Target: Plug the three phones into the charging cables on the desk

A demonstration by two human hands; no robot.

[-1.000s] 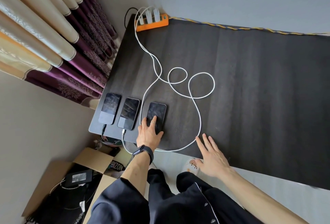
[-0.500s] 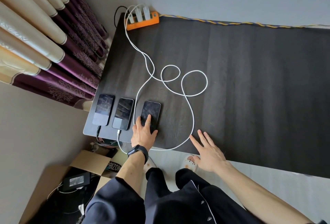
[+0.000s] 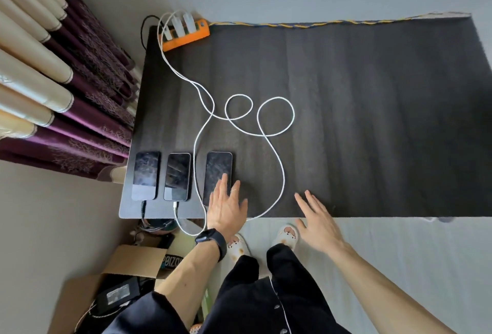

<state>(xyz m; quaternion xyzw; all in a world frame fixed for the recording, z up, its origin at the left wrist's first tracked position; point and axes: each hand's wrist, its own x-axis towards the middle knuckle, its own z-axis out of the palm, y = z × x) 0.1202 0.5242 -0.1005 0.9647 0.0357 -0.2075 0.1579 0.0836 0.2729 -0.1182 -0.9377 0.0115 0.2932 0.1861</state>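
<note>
Three phones point(image 3: 177, 176) line the desk's point(image 3: 372, 120) front left corner, cables point(image 3: 277, 174) looping behind. Left hand point(image 3: 226, 208) flat, fingers spread, on the rightmost phone; right hand point(image 3: 316, 222) open, empty, at the front edge. Box point(image 3: 133, 261) below holds a black adapter point(image 3: 117, 293).

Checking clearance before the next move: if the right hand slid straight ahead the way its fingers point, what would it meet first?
Most likely the looping white cable, up and left of the right hand; only bare desk lies between.

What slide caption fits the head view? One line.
Three phones on a dark desk, left hand on the rightmost.
</note>
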